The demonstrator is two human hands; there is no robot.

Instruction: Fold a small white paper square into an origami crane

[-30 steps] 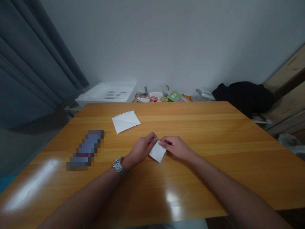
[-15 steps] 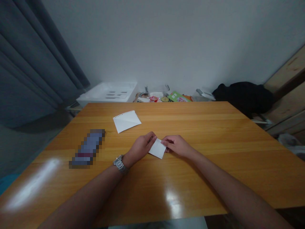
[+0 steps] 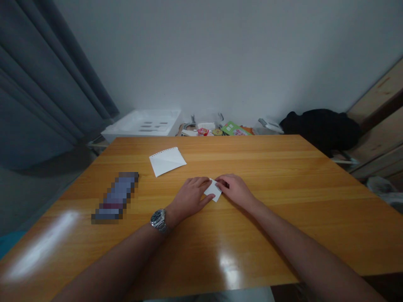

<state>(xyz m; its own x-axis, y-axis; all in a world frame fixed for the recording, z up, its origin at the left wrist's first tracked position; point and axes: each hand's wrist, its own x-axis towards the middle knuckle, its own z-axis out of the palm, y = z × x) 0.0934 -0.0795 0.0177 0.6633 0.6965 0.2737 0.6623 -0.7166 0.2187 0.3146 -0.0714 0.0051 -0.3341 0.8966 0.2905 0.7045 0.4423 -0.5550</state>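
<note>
A small piece of folded white paper [image 3: 214, 192] lies on the wooden table between my two hands. My left hand [image 3: 190, 196], with a metal watch [image 3: 159, 219] on its wrist, holds the paper's left side. Its fingers rest along the far edge and its thumb lies across the near part. From the right, my right hand [image 3: 236, 191] is closed on the far right edge of the paper, its thumb and bent fingers close together. The undersides of the fingers are hidden. Farther back on the left lies a larger white sheet [image 3: 168, 161] with a perforated edge.
A blurred-out flat device [image 3: 116, 195] lies on the left of the table [image 3: 283, 176]. Beyond the far edge stand a white plastic tray [image 3: 145, 121], a green packet [image 3: 234, 128] among small items, and a black bundle [image 3: 321, 128]. A grey curtain [image 3: 47, 84] hangs at left.
Less of the paper shows now, and it appears smaller. My left thumb has moved down and right across it, with the left fingers stretched along its far side. My right hand has shifted slightly.
</note>
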